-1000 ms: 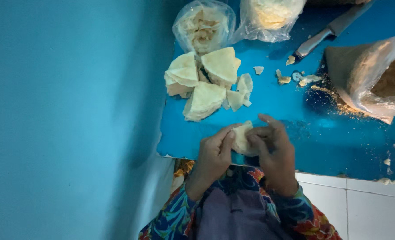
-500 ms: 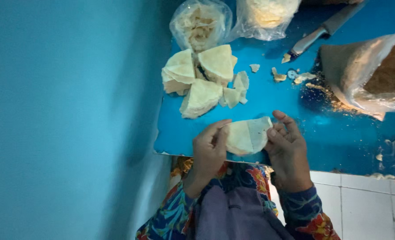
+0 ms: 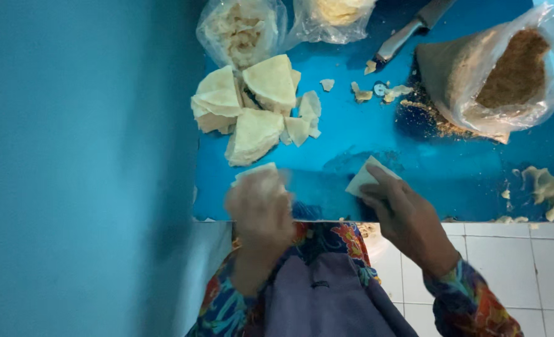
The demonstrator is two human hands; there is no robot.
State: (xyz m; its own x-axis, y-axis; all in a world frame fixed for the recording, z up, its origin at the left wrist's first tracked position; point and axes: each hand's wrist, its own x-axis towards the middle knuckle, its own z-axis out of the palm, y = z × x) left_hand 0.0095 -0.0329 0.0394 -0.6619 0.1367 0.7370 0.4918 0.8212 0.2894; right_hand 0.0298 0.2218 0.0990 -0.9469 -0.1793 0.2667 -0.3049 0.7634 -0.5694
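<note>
Blue table (image 3: 414,162); hands now apart: left hand (image 3: 259,209) (blurred) grips one wrapper sheet (image 3: 255,173); right hand (image 3: 408,215) pins another wrapper (image 3: 363,179), corner pointing up-right.

Two hands: left (image 3: 259,206) and right (image 3: 408,215), each holding one pale wrapper piece, left (image 3: 256,174) and right (image 3: 365,178). Three clear bags: two of pale dough scraps (image 3: 242,31) (image 3: 334,15), one of brown crumbs (image 3: 507,72). One knife (image 3: 411,32); one heap of cut wrappers (image 3: 252,109), exact count unclear.
</note>
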